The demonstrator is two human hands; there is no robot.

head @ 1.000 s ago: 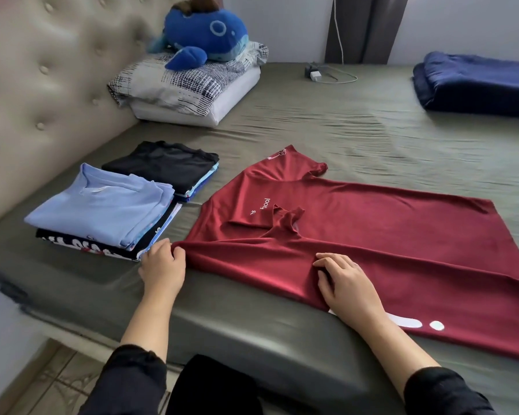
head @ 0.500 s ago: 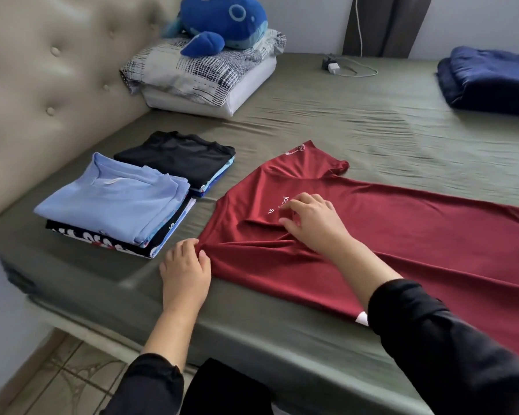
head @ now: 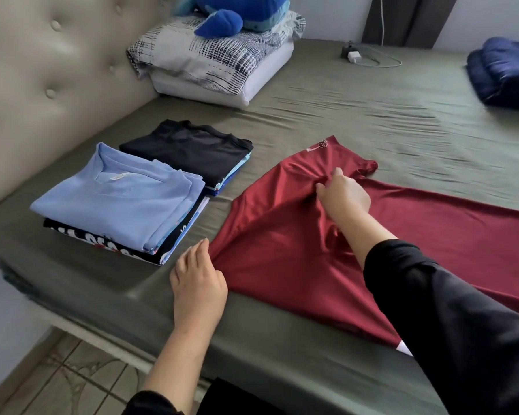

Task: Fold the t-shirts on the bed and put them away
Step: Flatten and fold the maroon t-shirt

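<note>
We find no fully legible text in this view. The red t-shirt carries a small white emblem near its far sleeve edge; we see a cloud-like outline with a short line of marks beside it, too small to read. The light blue folded t-shirt carries a white neck label with faint print, which we cannot read. The black printed t-shirt beneath it shows large white characters along its near edge, with red accents; they are cut off by the fold and we cannot resolve them into letters.
</note>
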